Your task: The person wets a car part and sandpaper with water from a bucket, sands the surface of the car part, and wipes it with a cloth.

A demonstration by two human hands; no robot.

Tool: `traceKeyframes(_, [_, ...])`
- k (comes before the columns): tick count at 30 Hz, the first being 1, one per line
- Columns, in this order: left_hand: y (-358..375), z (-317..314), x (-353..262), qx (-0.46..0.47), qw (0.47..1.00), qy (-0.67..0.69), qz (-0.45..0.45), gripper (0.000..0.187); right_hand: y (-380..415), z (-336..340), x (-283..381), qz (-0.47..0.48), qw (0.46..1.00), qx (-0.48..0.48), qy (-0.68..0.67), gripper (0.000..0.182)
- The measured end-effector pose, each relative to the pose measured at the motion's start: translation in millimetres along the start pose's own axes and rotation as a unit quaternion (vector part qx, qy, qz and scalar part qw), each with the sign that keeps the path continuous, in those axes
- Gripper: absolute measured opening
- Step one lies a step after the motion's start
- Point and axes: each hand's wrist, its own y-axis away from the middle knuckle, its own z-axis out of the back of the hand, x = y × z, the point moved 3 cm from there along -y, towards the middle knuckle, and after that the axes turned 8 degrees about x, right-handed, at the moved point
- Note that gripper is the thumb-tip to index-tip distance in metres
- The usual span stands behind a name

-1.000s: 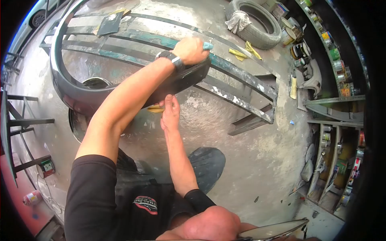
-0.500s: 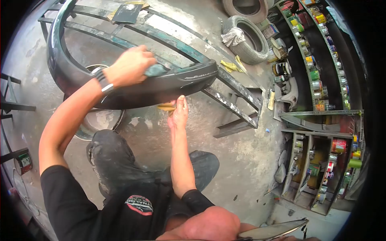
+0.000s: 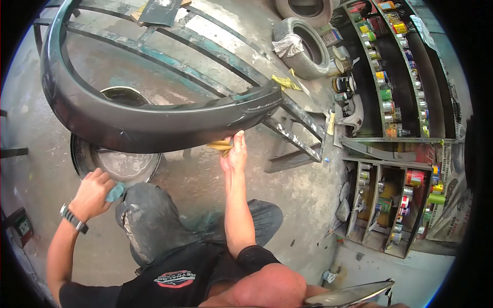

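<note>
A dark grey car bumper [image 3: 154, 126] lies curved across the metal stand in front of me. My left hand [image 3: 93, 194] is closed around a crumpled teal cloth [image 3: 115, 192]; it hovers low at the left, beside my knee and apart from the bumper. My right hand [image 3: 234, 154] is under the bumper's lower edge near its right end, thumb up. Its fingers grip a folded yellow sheet [image 3: 220, 146], whose material I cannot make out. Below the bumper on the floor, close to my left hand, is a round basin [image 3: 154, 172] with cloudy liquid.
The metal stand [image 3: 295, 119] reaches out to the right. A dark flat sheet [image 3: 160, 11] rests on its far bars. Beyond are tyres [image 3: 280, 49], one with a pale rag [image 3: 288, 45]. Shelves [image 3: 370, 77] with several paint cans line the right side.
My left hand has come off the bumper's top with the teal cloth and moved down and left toward the basin. My right hand stays under the bumper. The view has shifted slightly.
</note>
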Motion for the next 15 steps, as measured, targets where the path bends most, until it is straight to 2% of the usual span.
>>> traceKeyframes(1, [-14, -17, 11, 0.086, 0.994, 0.026, 0.054, 0.031, 0, 1, 0, 0.003, 1.000, -0.004, 0.003, 0.031])
traceKeyframes(3, [-53, -49, 45, 0.257, 0.951, 0.073, 0.158, 0.031, -1, 2, -2, 0.009, 1.000, -0.012, 0.005, 0.030])
traceKeyframes(5, [-89, -86, 79, 0.250, 0.952, 0.073, 0.160, 0.037, 1, -1, 1, -0.001, 1.000, -0.010, -0.003, 0.030])
traceKeyframes(6, [-105, -110, 99, 0.144, 0.985, 0.024, 0.097, 0.039, 2, -1, 2, -0.007, 1.000, -0.009, -0.007, 0.029])
traceKeyframes(8, [-136, -147, 126, 0.180, 0.976, -0.002, 0.121, 0.039, 1, 8, -3, 0.002, 1.000, 0.018, -0.018, 0.027])
traceKeyframes(12, [-164, -191, 139, 0.251, 0.953, -0.055, 0.161, 0.041, -1, 16, -6, 0.007, 0.999, 0.032, -0.024, 0.029])
traceKeyframes(15, [-160, -202, 131, 0.300, 0.934, -0.084, 0.175, 0.042, 1, 3, -3, 0.013, 0.999, -0.018, -0.031, 0.026])
